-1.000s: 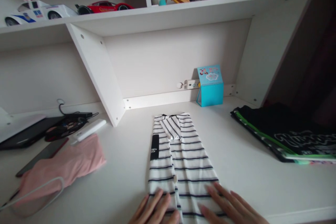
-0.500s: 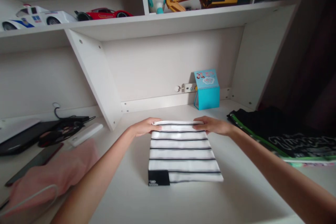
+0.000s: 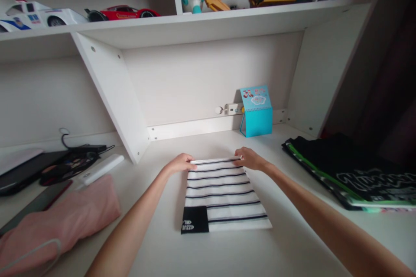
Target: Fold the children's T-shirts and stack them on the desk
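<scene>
1. The folded striped shirt [image 3: 224,194] lies flat mid-counter [image 3: 227,255], between a pink cloth [image 3: 65,216] at the left and a black garment stack [image 3: 351,173] at the right edge.
2. The left hand [image 3: 180,164] and right hand [image 3: 251,159] each pinch one of its far corners.
3. A pinch that catches only the top layers could let the lower ones sag open.
4. Uneven pull could skew the fold.

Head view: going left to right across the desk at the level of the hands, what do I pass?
White oblong device → left hand → striped shirt → right hand → black folded clothes.
</scene>
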A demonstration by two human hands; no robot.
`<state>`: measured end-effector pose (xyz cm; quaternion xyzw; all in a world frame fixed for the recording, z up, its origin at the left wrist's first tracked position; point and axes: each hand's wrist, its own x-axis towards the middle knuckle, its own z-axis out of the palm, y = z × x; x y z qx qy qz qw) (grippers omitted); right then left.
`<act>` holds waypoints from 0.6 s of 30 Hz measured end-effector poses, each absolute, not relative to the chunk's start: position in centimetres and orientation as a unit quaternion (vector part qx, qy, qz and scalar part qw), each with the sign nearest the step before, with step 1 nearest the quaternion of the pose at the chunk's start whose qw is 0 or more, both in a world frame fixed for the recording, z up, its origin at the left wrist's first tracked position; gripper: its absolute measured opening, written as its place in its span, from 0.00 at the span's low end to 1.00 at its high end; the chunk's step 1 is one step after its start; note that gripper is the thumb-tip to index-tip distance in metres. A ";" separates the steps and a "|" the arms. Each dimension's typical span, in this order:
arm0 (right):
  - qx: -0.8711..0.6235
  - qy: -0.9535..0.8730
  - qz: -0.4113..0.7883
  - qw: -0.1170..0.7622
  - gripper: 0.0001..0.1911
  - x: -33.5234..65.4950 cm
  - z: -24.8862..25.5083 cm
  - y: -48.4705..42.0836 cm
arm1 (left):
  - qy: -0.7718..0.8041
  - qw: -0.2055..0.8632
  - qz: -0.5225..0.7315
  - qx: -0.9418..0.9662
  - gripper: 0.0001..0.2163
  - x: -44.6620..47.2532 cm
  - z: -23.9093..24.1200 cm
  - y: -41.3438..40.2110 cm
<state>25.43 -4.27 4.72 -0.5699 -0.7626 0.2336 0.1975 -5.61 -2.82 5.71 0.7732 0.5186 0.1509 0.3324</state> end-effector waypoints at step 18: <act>-0.532 -0.763 0.031 0.365 0.12 26.7 15.6 -10.4 | 0.426 0.142 0.322 0.834 0.13 -3.6 16.6 -6.7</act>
